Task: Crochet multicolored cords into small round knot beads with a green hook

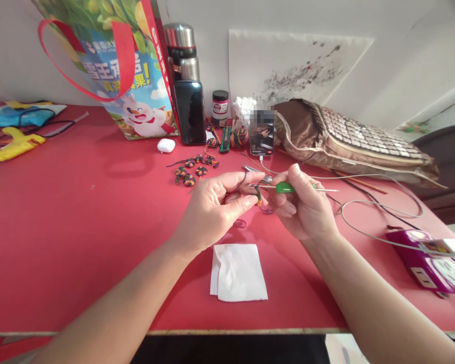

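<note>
Between thumb and fingers, my left hand (pixel 216 207) pinches a small green and orange crochet piece (pixel 259 196), with dark yarn running over the index finger. My right hand (pixel 301 205) grips a crochet hook (pixel 285 187) by its green handle. The hook's thin metal shaft points left and meets the piece at my left fingertips; its other end sticks out to the right. A purple yarn loop (pixel 240 223) hangs below the hands. Just behind them lie scissors (pixel 263 175), partly hidden by my fingers. Several multicoloured crocheted rounds (pixel 189 180) lie beyond my left hand.
A folded white tissue (pixel 240 273) lies near the front edge. Behind stand a gift bag (pixel 136 101), a thermos (pixel 184 55), a dark phone (pixel 190 112), a lit phone (pixel 262 136) and a yarn ball (pixel 238 137). A glue gun (pixel 18 143) is left, a purple power strip (pixel 432 263) right.
</note>
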Available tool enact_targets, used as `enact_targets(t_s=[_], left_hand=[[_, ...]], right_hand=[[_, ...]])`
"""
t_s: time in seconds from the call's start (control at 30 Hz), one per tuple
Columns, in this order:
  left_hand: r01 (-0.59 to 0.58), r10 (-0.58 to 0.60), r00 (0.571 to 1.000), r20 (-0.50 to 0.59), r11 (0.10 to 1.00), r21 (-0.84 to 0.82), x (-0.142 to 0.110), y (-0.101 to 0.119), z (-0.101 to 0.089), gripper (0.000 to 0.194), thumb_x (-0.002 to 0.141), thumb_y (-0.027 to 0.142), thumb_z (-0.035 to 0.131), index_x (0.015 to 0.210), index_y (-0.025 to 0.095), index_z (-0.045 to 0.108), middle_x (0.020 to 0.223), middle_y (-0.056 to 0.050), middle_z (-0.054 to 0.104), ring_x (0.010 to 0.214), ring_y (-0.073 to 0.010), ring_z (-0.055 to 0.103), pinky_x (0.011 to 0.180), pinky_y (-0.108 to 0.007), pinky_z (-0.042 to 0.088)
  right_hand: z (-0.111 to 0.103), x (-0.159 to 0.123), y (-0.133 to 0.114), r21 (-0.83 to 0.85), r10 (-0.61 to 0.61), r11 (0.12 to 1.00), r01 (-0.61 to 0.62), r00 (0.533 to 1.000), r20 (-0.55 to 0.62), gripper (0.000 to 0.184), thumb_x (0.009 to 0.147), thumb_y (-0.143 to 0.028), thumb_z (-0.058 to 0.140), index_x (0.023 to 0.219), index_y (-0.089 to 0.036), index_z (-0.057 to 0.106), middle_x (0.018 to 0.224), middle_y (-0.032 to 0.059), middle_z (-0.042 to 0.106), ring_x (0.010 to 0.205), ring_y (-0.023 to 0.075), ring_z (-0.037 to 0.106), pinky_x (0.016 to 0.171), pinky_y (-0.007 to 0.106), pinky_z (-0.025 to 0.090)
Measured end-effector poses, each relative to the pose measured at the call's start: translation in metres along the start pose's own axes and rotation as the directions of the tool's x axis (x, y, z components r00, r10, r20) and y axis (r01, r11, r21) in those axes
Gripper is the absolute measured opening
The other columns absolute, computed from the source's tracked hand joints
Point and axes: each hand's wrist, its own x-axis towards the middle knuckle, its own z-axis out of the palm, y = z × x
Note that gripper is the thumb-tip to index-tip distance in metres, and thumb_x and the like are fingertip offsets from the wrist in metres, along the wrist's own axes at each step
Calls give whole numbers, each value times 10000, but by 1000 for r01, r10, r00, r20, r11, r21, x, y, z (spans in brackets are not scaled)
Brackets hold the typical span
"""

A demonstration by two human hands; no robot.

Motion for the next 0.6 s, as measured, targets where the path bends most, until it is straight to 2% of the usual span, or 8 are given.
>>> enact_targets(t_s=[0.13, 0.27, 0.33, 0.37, 0.43, 0.53, 0.6], left_hand=[[19, -19, 1000, 6, 994, -103, 5, -2, -2, 307, 777, 146, 877, 1080, 190, 882, 834, -38, 791, 712, -151, 700, 583, -230, 553], [33, -32, 999, 12, 992, -120, 5, -3, -6, 311, 764, 164, 902, 1072, 196, 879, 776, -28, 760, 686, -139, 682, 609, -233, 545], [61, -56, 997, 51, 993, -99, 4, -3, -7, 351, 768, 207, 914, 1117, 197, 875, 787, -44, 767, 666, -150, 674, 577, -245, 527], [73, -67, 995, 74, 993, -92, 3, -3, -7, 369, 766, 226, 923, 1130, 196, 873, 797, -51, 769, 656, -154, 672, 568, -252, 523], [87, -77, 991, 110, 993, -85, 2, -1, -7, 383, 765, 246, 933, 1139, 197, 870, 811, -54, 764, 643, -156, 668, 568, -265, 529], [77, -65, 987, 148, 994, -73, 1, 0, -7, 355, 803, 244, 907, 1152, 194, 864, 788, -40, 736, 645, -156, 672, 605, -280, 562], [67, -56, 986, 156, 996, -63, 1, 0, -8, 362, 824, 230, 889, 1182, 189, 852, 786, -34, 732, 660, -156, 678, 622, -282, 579]], right_hand=[[9, -9, 2, -10, -109, 994, 108, 994, -26, 388, 806, -599, 942, 855, -238, 811, 591, -28, 651, 439, 87, 474, 408, 244, 388], [9, -18, 2, -100, -278, 955, 279, 960, 21, 165, 926, -390, 890, 1039, -275, 854, 693, -17, 719, 498, 109, 573, 464, 267, 470], [5, -19, -1, -215, -399, 885, 413, 911, 108, 139, 977, -271, 827, 1110, -288, 862, 797, 10, 781, 588, 131, 658, 511, 273, 521], [2, -19, -4, -275, -439, 835, 476, 878, 188, 149, 974, -219, 815, 1099, -278, 870, 862, 33, 812, 656, 150, 707, 561, 288, 566], [-2, -19, -9, -319, -415, 774, 546, 819, 396, 201, 975, -189, 789, 1143, -264, 870, 927, 66, 843, 756, 199, 778, 649, 334, 632], [-3, -18, -14, -364, -408, 740, 565, 809, 424, 241, 1009, -219, 745, 1226, -262, 840, 976, 87, 845, 755, 215, 790, 655, 358, 646], [-2, -18, -15, -439, -488, 645, 626, 779, 393, 224, 997, -195, 742, 1183, -263, 848, 922, 75, 824, 695, 194, 753, 612, 337, 613]])
